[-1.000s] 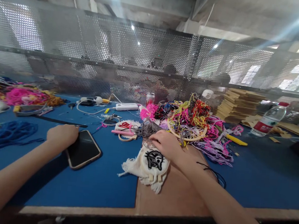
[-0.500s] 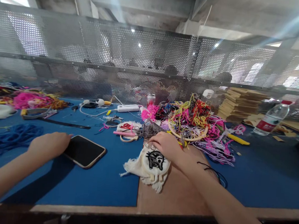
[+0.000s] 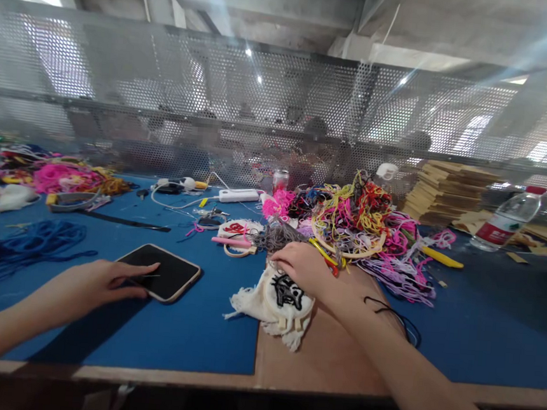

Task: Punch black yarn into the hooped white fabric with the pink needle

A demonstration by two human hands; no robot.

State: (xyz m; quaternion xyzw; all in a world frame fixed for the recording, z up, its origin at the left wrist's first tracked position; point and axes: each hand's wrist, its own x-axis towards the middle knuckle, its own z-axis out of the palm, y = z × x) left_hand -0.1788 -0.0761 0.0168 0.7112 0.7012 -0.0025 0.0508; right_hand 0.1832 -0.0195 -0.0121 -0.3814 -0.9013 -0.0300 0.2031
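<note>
Head view. Your left hand (image 3: 98, 284) is at the near-left edge of a black, flat smartphone in a pale-rimmed case (image 3: 167, 269), its index finger extended over the screen. Thumb and index finger stand apart; a thin pale sliver shows between them, and whether you grip it cannot be told.

Your right hand (image 3: 304, 268) is bent over the upper edge of a round hoop of frayed white cloth stitched with a black-and-grey figure (image 3: 289, 294). Its fingers are curled; what they pinch, if anything, cannot be told. The hoop lies before you on a brown board strip (image 3: 332, 350), its loose cloth overlapping a blue table covering (image 3: 185, 344).

Beyond your right fingers: a tangle of grey yarn (image 3: 278, 234); a heap of multicoloured yarn (image 3: 349, 215); a pale wooden ring (image 3: 369, 253) upon it. To their left: a slim pink rod (image 3: 232, 242).

Far left: a loose blue yarn bundle (image 3: 35, 245). Far right: a clear plastic bottle with red cap and label (image 3: 506, 219), upright.
</note>
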